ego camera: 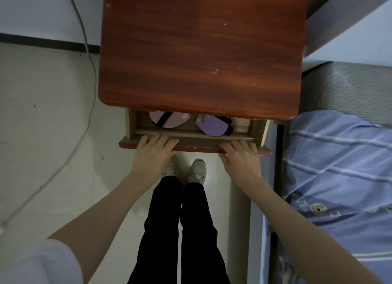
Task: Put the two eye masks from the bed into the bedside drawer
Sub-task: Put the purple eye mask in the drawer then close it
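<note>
The bedside drawer (195, 142) of the red-brown wooden nightstand (201, 50) stands partly pulled out below its top. Inside lie a pink eye mask (167, 119) with a black strap on the left and a purple eye mask (214, 125) with a black strap on the right, both half hidden under the tabletop. My left hand (153, 151) rests flat on the left part of the drawer front, fingers over its top edge. My right hand (240, 155) lies on the right part the same way, thumb under the front panel.
A bed with a blue striped cover (339, 167) sits close on the right. A white cable (84, 92) runs down the tiled floor on the left. My legs and shoes (186, 171) stand right below the drawer front.
</note>
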### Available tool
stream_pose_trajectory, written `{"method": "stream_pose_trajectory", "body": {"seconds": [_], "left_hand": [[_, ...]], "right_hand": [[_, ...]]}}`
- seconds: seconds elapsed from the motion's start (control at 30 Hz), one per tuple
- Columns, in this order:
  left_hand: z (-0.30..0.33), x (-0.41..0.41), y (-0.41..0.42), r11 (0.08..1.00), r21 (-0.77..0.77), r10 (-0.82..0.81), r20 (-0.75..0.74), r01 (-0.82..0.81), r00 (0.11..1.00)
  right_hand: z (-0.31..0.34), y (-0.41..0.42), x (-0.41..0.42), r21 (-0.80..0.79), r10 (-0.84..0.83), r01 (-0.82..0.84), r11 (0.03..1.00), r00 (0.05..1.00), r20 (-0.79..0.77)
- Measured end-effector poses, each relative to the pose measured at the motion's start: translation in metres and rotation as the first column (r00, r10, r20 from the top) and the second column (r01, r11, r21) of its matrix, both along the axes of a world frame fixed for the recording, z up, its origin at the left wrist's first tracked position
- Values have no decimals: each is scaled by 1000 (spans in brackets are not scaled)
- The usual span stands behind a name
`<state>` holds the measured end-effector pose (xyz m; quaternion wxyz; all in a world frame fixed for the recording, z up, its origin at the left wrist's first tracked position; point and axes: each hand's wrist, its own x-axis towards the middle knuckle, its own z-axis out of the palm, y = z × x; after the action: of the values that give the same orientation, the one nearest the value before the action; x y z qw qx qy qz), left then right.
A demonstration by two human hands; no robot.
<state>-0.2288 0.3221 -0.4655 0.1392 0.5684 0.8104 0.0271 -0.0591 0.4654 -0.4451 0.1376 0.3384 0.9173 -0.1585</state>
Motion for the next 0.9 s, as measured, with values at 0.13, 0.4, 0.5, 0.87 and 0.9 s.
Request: {"method": "stream_pose_trajectory", "body": {"seconds": [0.13,0.4,0.5,0.87,0.9], "left_hand": [[7,0,3,998,54,32,-120,-26,992],[17,-25,20,986,168,52,-244,-11,968],[18,-32,30,995,97,21,-252,4,967],[13,-42,57,993,83,94,-206,-78,974],[11,-43,55,993,93,89,-200,-71,976]], "right_hand": [[5,9,-1,236,106,-103,966,994,-1],[5,35,-7,492,260,-177,852,960,-104],[1,47,-9,527,299,-238,816,954,-31],[13,64,-36,434,186,-128,892,978,-94],[19,67,-38,330,156,-85,940,968,-196]]}}
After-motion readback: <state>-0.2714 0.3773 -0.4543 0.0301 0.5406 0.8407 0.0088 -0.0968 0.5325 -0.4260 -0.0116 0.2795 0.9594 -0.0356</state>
